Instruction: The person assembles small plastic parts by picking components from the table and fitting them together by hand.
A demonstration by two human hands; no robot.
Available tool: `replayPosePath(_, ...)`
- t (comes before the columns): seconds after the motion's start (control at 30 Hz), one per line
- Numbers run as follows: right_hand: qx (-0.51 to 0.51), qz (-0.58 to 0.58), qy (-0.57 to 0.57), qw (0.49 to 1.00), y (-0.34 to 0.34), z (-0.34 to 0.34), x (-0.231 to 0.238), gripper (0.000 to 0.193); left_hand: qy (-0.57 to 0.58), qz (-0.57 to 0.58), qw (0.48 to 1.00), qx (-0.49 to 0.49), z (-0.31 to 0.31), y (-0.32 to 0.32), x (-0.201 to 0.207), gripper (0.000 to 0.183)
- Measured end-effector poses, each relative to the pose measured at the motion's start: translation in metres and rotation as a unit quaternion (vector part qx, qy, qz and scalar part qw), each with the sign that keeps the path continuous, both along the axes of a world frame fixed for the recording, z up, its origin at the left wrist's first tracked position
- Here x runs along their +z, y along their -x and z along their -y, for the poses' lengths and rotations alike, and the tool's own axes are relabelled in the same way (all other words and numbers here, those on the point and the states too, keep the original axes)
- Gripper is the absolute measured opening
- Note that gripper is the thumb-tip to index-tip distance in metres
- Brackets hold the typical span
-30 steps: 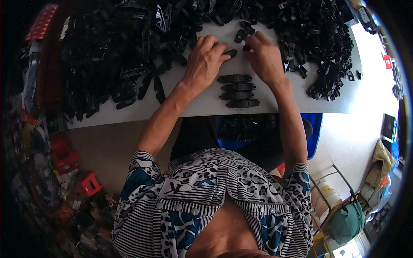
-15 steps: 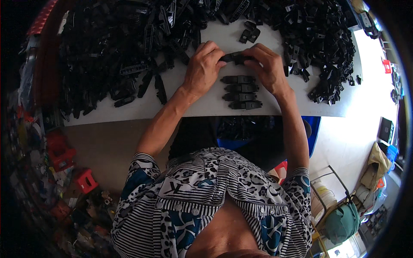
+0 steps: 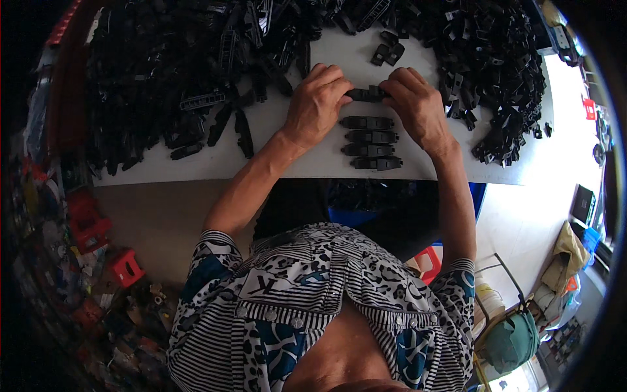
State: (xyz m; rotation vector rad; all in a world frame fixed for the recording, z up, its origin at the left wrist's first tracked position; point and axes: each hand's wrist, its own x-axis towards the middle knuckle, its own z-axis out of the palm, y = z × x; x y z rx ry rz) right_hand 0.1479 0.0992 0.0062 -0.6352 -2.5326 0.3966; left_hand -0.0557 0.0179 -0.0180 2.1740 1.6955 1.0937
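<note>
Two hands are holding one slim black part (image 3: 367, 95) between them at a white table (image 3: 326, 157).
The left hand (image 3: 319, 104) is pinching its left end, the right hand (image 3: 417, 108) its right — both grips closing narrowly on it — while four similar parts (image 3: 370, 136) are lying in a column between it and the table's near edge.

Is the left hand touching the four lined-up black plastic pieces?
Apart. The head view shows white tabletop between the left hand and the four black plastic pieces.
</note>
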Motion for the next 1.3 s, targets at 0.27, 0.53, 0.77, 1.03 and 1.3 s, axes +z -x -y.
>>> replayPosePath(0.27, 0.012, 0.032, -0.025, 0.999, -0.001, 0.004, 0.0, 0.016, 0.0, 0.012, 1.0, -0.018, -0.004, 0.002, -0.002, 0.025)
replayPosePath(0.53, 0.072, 0.025, 0.027, 0.997, 0.007, 0.003, 0.004, 0.015, 0.014, -0.008, 0.999, -0.047, 0.002, -0.005, 0.007, 0.023)
replayPosePath(0.77, -0.024, 0.041, -0.069, 0.996, 0.02, -0.029, 0.003, 0.012, 0.064, -0.092, 0.976, 0.185, 0.001, 0.011, 0.024, 0.023)
replayPosePath(1.03, -0.04, 0.123, -0.181, 0.975, 0.033, -0.028, -0.007, 0.022, 0.079, -0.169, 0.965, 0.187, -0.01, 0.005, 0.012, 0.032)
replayPosePath(1.3, -0.115, -0.112, 0.108, 0.981, 0.014, -0.011, -0.005, 0.019, 0.096, -0.111, 0.969, 0.196, -0.006, 0.01, 0.008, 0.046)
